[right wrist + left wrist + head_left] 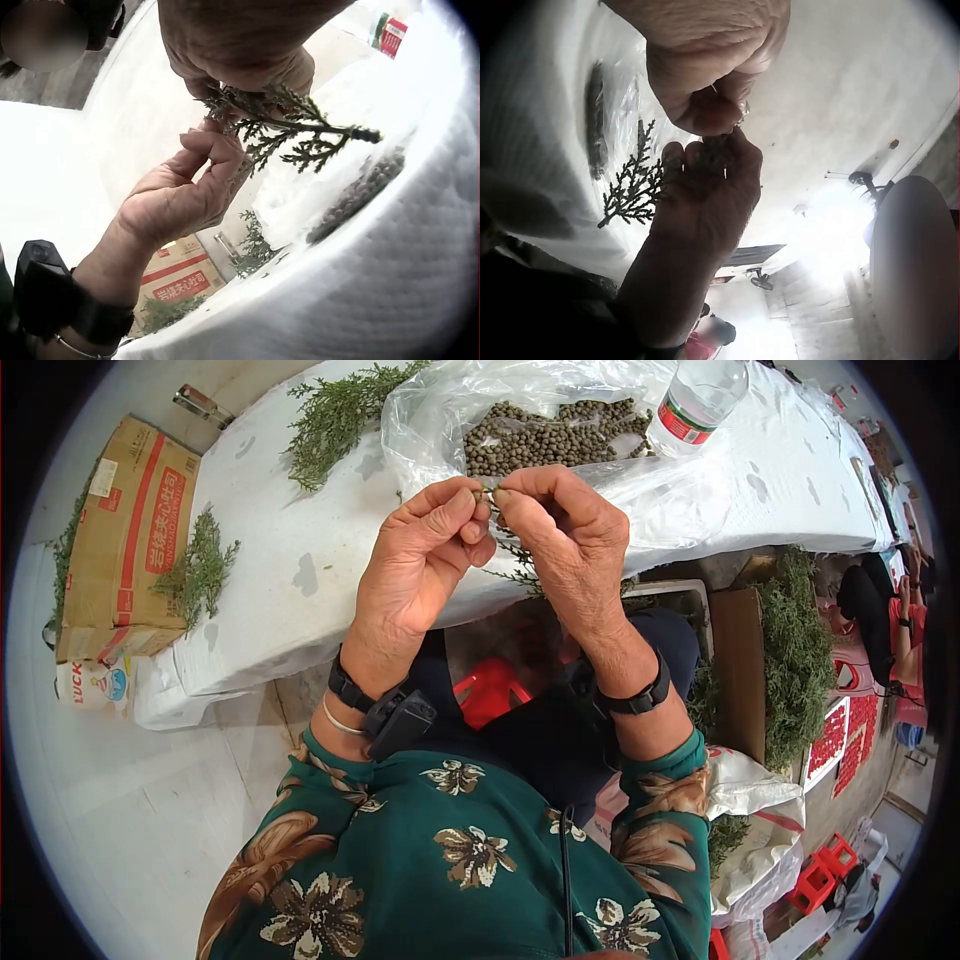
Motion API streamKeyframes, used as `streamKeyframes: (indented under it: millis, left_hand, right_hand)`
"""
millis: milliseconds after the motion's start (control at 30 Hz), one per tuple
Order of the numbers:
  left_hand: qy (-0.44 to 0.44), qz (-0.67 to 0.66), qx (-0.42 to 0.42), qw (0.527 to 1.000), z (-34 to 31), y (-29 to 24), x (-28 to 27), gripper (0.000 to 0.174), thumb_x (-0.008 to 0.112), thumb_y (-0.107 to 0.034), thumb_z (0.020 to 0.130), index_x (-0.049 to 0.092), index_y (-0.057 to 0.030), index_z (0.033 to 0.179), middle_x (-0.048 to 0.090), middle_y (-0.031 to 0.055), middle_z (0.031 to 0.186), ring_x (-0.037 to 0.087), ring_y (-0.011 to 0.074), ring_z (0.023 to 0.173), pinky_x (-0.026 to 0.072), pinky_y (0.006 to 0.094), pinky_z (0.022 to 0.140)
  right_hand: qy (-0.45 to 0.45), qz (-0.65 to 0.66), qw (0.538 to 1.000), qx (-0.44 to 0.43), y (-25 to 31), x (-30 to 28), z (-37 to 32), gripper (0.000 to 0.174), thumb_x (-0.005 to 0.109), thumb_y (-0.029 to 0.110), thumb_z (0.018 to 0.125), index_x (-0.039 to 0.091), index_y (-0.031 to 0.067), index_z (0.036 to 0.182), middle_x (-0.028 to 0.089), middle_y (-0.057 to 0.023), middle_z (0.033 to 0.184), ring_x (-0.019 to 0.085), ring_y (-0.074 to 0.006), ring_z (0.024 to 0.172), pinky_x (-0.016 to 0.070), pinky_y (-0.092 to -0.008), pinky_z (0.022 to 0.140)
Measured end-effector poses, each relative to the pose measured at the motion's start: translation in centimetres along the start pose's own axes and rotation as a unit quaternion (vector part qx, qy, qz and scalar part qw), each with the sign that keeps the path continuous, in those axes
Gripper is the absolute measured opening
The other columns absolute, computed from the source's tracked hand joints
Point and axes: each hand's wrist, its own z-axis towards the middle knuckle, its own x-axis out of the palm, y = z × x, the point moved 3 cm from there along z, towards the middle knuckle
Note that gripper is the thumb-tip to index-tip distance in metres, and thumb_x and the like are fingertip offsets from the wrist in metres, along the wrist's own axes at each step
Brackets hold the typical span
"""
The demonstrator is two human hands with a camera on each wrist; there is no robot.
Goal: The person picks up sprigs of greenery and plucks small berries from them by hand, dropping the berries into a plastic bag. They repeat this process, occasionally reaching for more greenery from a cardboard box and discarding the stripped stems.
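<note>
Both hands meet above the table edge in the head view. My right hand (503, 498) pinches a small green cypress sprig (520, 560), which hangs down behind its fingers. My left hand (476, 500) pinches the tip of the same sprig between thumb and forefinger. In the right wrist view the sprig (296, 135) juts sideways from under the right hand (225, 82), with the left hand (206, 150) curled just below it. The left wrist view shows the left hand (720, 112) above the right hand (705, 161) and the sprig (634, 187).
A clear plastic bag (430, 410) of small round seeds (550, 435) lies on the white-covered table (300, 560), beside a water bottle (700, 400). Loose green branches (335, 415) lie at the back. A cardboard box (125, 540) sits left, a red stool (490, 690) below, and boxes of greenery (795, 650) right.
</note>
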Motion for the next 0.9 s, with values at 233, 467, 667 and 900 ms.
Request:
streamKeyframes:
  millis: [233,467,667,900]
  left_hand:
    - [0.011,-0.022,-0.012,1.000,0.08,0.11,-0.24,0.015,0.059,-0.008,0.084,0.061,-0.0005,0.097,0.060,0.0073,0.082,0.052,0.0107,0.068,0.0410,0.0264,0.060]
    - [0.003,-0.032,-0.021,0.999,0.18,0.24,-0.38,0.016,0.059,-0.008,0.084,0.061,-0.0004,0.098,0.060,0.0070,0.082,0.052,0.0106,0.068,0.0406,0.0260,0.061]
    - [-0.004,-0.017,-0.011,1.000,0.17,0.36,-0.43,0.016,0.059,-0.008,0.084,0.061,-0.0006,0.098,0.060,0.0065,0.081,0.052,0.0105,0.068,0.0406,0.0262,0.062]
    - [-0.009,-0.012,-0.004,1.000,0.13,0.39,-0.51,0.016,0.060,-0.008,0.084,0.061,-0.0008,0.097,0.059,0.0056,0.080,0.051,0.0103,0.068,0.0412,0.0264,0.063]
  right_hand:
    - [-0.002,0.025,1.000,0.011,-0.35,0.00,0.20,0.007,0.060,0.003,0.080,0.063,-0.0012,0.085,0.057,0.0022,0.071,0.048,-0.0025,0.063,0.0381,-0.0163,0.055]
    - [0.000,0.022,1.000,0.008,0.01,-0.01,0.04,0.007,0.059,0.003,0.080,0.063,-0.0012,0.085,0.058,0.0017,0.071,0.048,-0.0027,0.063,0.0381,-0.0163,0.054]
    - [0.002,-0.002,1.000,-0.003,0.20,0.09,-0.06,0.007,0.059,0.003,0.080,0.063,-0.0011,0.085,0.059,0.0015,0.072,0.051,-0.0032,0.065,0.0413,-0.0170,0.057]
    - [-0.001,-0.038,0.999,-0.028,0.16,0.19,-0.07,0.007,0.059,0.002,0.079,0.062,-0.0013,0.085,0.060,0.0011,0.073,0.053,-0.0039,0.068,0.0438,-0.0180,0.061]
